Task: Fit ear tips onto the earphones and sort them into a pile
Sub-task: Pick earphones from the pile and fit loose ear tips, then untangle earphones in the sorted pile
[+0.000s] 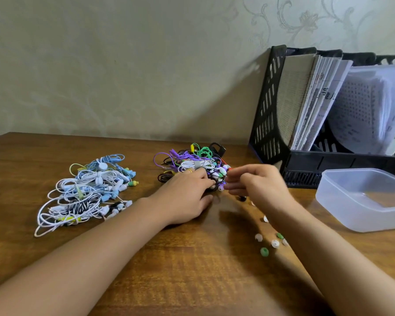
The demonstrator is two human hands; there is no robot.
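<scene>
Dark earbud (216,180) sits at the near edge of the colourful earphone pile (192,161), mid-desk. Left hand (187,192) pinches it, fingers curled. Right hand (253,182) has fingers curled at a small pale ear tip (221,187) next to the bud; blurred, grip unclear. To do this well: hold the bud steady, push the tip straight on until seated. Count: two earphone piles, the other white-blue (87,190) to the left. About seven loose tips (264,252) on the desk (192,270). One plastic tub (363,199).
</scene>
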